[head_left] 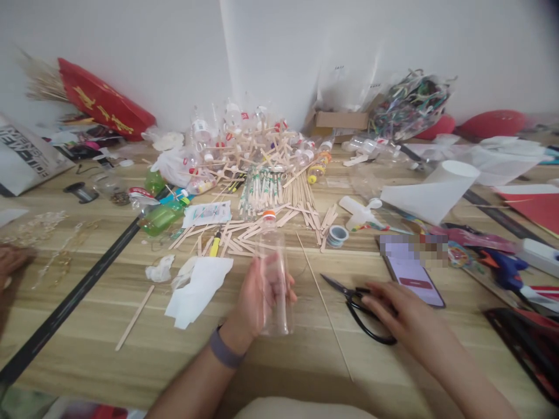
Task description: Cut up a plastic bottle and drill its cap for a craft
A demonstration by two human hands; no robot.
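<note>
My left hand (251,299) is wrapped round a clear plastic bottle (273,273) with an orange cap, held upright over the table's front part. At the right, my right hand (395,305) has its fingers on a handle loop of black-handled scissors (371,331), covering part of it. The scissors' blades point away to the left, low over or on the tabletop. Between both hands lies a long thin bamboo stick (325,305). White paper pieces (201,291) and a flat wooden stick (134,319) lie left of the bottle.
Behind are piled wooden sticks (266,148), plastic bottles, a green bottle (162,218) and a yellow cutter (215,244). Rightward are a phone (414,273), a tape roll (338,235), a white paper roll (437,189) and a blue glue gun (502,267). Another person's hand (13,259) rests far left.
</note>
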